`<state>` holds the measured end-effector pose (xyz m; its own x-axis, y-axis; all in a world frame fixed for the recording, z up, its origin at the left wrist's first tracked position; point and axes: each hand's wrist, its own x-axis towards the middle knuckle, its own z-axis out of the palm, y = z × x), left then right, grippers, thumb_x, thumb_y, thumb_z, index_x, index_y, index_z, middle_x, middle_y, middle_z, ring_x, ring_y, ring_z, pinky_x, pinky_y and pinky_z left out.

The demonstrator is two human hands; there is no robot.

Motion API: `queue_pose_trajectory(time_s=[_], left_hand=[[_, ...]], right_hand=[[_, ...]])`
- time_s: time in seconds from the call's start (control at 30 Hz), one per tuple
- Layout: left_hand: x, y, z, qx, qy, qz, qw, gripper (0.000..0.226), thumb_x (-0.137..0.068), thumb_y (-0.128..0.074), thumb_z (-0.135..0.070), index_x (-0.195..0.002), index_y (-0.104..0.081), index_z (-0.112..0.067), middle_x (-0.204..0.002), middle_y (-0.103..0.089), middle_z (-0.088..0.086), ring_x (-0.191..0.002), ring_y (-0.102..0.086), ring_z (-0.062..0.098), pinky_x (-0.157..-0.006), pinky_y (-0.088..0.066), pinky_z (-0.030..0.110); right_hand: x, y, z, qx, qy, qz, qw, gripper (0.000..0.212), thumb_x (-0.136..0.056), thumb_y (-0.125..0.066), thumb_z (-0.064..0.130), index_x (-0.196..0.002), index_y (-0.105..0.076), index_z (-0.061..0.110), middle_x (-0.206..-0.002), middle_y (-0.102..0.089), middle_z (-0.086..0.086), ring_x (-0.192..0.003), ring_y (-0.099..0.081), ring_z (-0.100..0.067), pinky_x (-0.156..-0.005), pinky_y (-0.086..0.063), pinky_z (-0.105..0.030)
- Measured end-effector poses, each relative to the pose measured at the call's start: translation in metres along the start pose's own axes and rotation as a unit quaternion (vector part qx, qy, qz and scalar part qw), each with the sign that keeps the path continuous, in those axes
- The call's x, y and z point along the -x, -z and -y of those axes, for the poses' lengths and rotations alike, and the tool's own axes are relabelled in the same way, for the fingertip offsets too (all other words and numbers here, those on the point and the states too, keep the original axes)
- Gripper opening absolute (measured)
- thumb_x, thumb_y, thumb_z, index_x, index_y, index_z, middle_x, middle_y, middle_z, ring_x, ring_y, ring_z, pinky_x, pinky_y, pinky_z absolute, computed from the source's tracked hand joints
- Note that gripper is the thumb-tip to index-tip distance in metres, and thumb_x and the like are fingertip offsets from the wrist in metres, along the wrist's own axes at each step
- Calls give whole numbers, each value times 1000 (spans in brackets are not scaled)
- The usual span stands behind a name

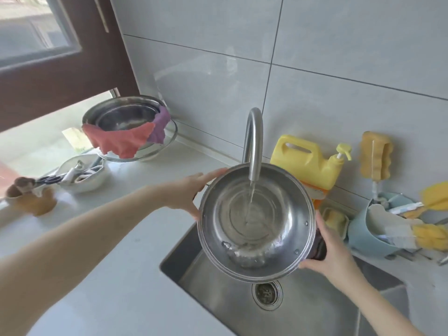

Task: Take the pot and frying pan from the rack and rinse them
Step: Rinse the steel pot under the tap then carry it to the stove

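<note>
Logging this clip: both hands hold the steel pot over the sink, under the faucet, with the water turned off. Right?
Not quite. The head view shows water running from the faucet into the pot. The rest stands: left hand and right hand hold it over the sink.

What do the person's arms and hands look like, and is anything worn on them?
Both forearms are bare as far as the picture shows: no sleeve reaches into view. The left hand and right hand wear no gloves, and no watch, bracelet or ring shows. The fingers are bare; the nails are too blurred to judge.
</note>
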<state>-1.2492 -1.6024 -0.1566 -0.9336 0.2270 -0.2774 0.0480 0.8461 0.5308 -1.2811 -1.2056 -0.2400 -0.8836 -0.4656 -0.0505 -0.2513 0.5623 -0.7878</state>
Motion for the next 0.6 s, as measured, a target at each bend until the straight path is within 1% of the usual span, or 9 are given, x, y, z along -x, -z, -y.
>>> queue_pose_trajectory(time_s=[0.03,0.07,0.1,0.13,0.2,0.27,0.33,0.47,0.6], left_hand=[[0,-8,1,29,2,1,1000,130,-64,-91,-22,-146,4,-56,-117,-24,-29,-108,-50,8,-95,-39,12],[-2,-17,1,53,13,6,999,130,-65,-91,-20,-148,4,-53,-134,-19,-10,-97,-53,10,-84,-40,7],[-5,-27,2,72,25,17,997,130,-65,-91,-21,-147,5,-54,-127,-43,-1,-86,-53,10,-77,-41,9],[-8,-36,2,91,36,35,995,131,-64,-91,-24,-145,6,-58,-99,-57,-6,-79,-52,9,-77,-41,12],[-13,-50,0,132,54,92,986,131,-62,-92,-26,-143,4,-63,-111,-54,-15,-84,-55,4,-84,-47,23],[-16,-55,-5,161,70,155,972,129,-64,-91,-22,-145,2,-61,-123,-56,3,-84,-62,8,-84,-55,38],[-18,-52,-10,172,67,222,957,125,-71,-86,-12,-149,2,-53,-109,-64,14,-74,-67,8,-82,-56,45],[-19,-33,-13,179,81,323,926,111,-79,-77,-4,-151,-5,-49,-82,-72,-13,-77,-68,8,-75,-53,36],[-9,-8,-19,84,80,261,958,111,-75,-83,-13,-149,-9,-48,-72,-63,-18,-65,-65,0,-79,-59,36]], right_hand=[[-3,17,5,23,3,28,999,132,-47,-91,53,-148,-6,55,-127,-43,20,-111,-44,16,-90,-34,0],[-7,34,11,44,3,63,997,133,-48,-93,47,-148,-6,58,-129,-43,20,-111,-46,15,-90,-36,-2],[-11,52,16,65,4,97,993,132,-49,-96,42,-147,-8,61,-135,-43,23,-113,-46,15,-91,-39,-5],[-14,68,19,90,-1,124,988,131,-48,-96,42,-145,-10,63,-139,-42,27,-118,-47,12,-95,-42,-11],[-19,95,27,128,-44,170,976,132,-44,-95,44,-143,-11,66,-139,-47,26,-113,-55,8,-92,-50,-21],[-20,112,28,145,-98,227,958,129,-45,-94,41,-145,-14,59,-129,-57,19,-89,-65,4,-71,-54,-21],[-19,115,21,127,-129,275,944,123,-51,-94,35,-146,-19,52,-122,-61,13,-83,-68,-4,-62,-56,-27],[-2,84,0,2,-158,329,931,109,-65,-85,13,-148,-23,45,-127,-62,17,-90,-69,-5,-72,-56,-33],[17,22,-20,12,-83,269,960,130,-47,-95,43,-147,-13,58,-146,-38,30,-132,-44,3,-109,-41,-30]])
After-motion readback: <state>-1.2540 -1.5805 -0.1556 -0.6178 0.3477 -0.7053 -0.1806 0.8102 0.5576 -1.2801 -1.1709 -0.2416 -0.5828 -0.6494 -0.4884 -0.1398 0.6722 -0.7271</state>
